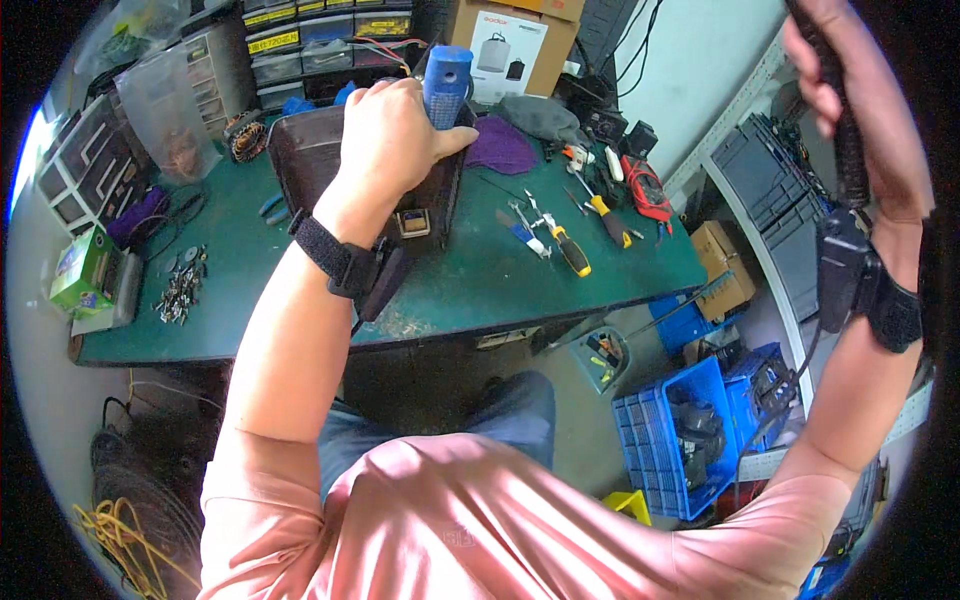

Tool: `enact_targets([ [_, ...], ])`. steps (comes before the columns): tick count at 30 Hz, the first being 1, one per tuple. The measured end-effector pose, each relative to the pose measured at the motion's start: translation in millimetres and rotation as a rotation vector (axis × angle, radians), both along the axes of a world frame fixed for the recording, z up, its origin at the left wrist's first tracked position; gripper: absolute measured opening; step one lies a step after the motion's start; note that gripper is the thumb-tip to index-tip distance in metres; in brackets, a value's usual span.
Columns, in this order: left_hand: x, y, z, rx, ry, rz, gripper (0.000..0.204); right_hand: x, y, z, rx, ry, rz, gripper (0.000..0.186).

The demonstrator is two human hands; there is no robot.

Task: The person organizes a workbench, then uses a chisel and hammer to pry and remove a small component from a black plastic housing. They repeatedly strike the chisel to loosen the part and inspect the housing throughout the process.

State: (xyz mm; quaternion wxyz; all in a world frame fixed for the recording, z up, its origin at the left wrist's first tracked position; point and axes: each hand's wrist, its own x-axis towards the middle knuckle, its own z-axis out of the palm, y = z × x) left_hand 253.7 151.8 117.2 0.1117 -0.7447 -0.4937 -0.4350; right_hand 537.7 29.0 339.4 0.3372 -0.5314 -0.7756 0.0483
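Note:
My left hand (385,135) is over a dark, open tray-like case (305,150) on the green workbench. Its thumb and fingers close around a blue, ribbed block-shaped piece (447,80) with a round hole near its top. The fingertips on the far side are hidden. My right hand (875,110) is raised at the far upper right. A long black, ribbed handle-like piece (840,100) runs across its palm, with the fingers curled past it. A small square brownish part (412,222) sits in the near part of the case.
Screwdrivers (568,248) and a red-and-black meter (645,188) lie on the right of the bench (480,290). Loose screws (182,288) are heaped at left. Parts drawers and a carton (515,60) stand behind. Blue crates (655,440) are on the floor at right.

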Motion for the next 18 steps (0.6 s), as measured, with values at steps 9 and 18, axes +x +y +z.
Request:
enact_targets([
  [9,-19.0,-5.8,-4.6,0.057,0.006,0.097,0.044,-56.8,-0.5,-44.2,-0.064,-0.11,0.024,0.035],
  [18,-9.5,-7.4,-7.3,0.1,0.034,0.088,0.044,-58.5,-2.7,-74.2,-0.365,-0.052,0.076,0.032],
])
